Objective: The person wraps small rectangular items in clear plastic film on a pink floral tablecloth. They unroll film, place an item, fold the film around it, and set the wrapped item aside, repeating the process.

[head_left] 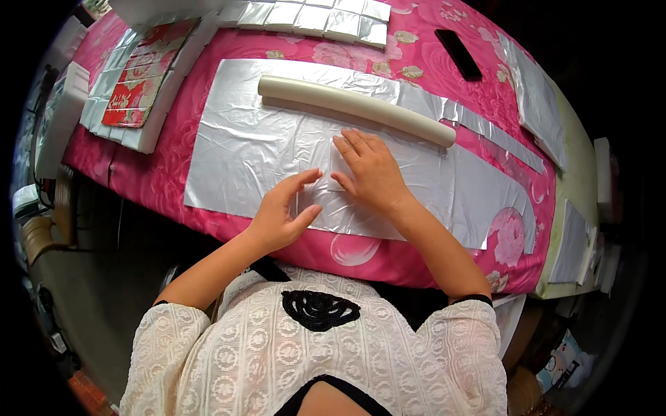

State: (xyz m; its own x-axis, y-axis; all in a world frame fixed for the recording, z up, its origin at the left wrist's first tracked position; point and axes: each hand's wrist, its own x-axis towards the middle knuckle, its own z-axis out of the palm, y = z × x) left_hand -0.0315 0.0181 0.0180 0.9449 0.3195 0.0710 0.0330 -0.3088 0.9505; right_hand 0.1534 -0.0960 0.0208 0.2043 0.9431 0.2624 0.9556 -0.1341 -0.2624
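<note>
A large creased silver foil sheet (236, 145) lies over the pink flowered cloth in front of me. My left hand (284, 211) hovers at the sheet's near part, thumb and fingers spread with nothing between them. Fingers outstretched, my right hand (371, 170) rests on or just over the middle of the foil. Between the two hands, partly hidden by the right one, I make out the edge of a small flat silver piece (336, 166). Beyond my right fingertips a long cream-coloured tube (354, 105) lies across the foil, slanting down to the right.
Silver-wrapped blocks (312, 19) stand in rows at the back. A patterned red board (149, 73) lies on a white foam tray at the left. A black phone (458, 55) sits at the back right. Foil strips (496, 135) and more sheets (534, 104) lie at the right.
</note>
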